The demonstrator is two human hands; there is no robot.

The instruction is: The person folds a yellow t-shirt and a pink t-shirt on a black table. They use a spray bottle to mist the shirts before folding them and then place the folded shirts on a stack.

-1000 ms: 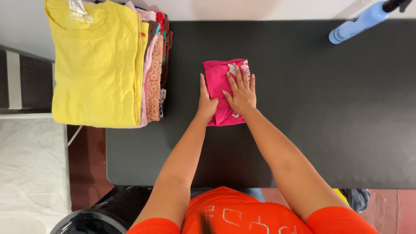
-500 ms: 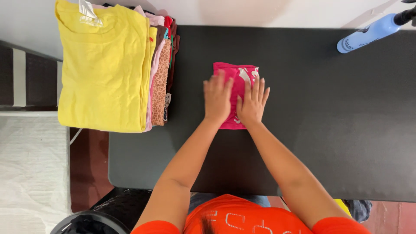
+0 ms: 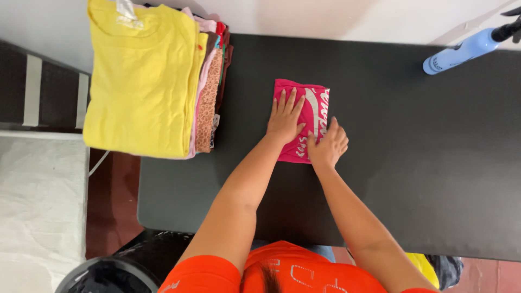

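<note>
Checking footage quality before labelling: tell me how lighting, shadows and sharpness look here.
Head view: even, soft light; faint shadows beside the left hand and right hand on the pink folded garment; black table matte, without glare; everything reasonably sharp, no motion blur.

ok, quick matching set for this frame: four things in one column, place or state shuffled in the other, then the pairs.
Things:
1. folded pink printed garment
2. yellow T-shirt topping the clothes stack
3. light blue spray bottle
4. left hand

Places or states:
A. lying at the table's far right corner
B. far left of the table
C. mid-table under both hands
D. flat, fingers spread on pink fabric

Pairs: 1-C, 2-B, 3-A, 4-D
</note>
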